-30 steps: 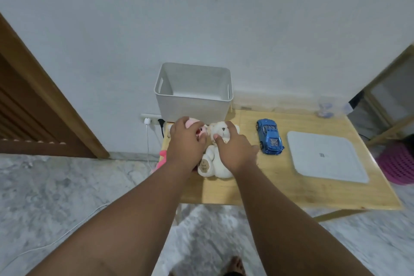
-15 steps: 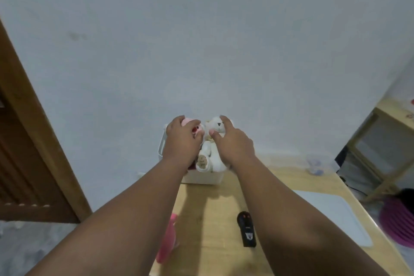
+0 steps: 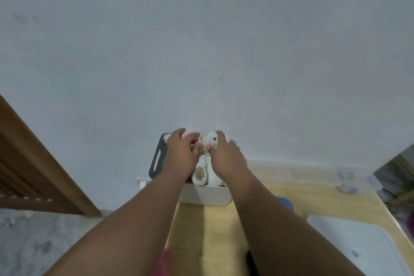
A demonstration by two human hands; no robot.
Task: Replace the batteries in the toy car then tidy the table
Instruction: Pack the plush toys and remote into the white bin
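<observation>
While the left hand point(image 3: 181, 154) clutches a mostly hidden pink plush point(image 3: 187, 134), the right hand point(image 3: 226, 159) grips a white teddy bear point(image 3: 205, 171) at the bin point(image 3: 206, 196); the toy car point(image 3: 286, 203) barely shows.

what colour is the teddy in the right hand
White teddy, with a tan patch on its foot; the head view shows it.

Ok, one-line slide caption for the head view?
Left hand grips a pink plush, right hand a white teddy bear, at the white bin on the wooden table.
</observation>
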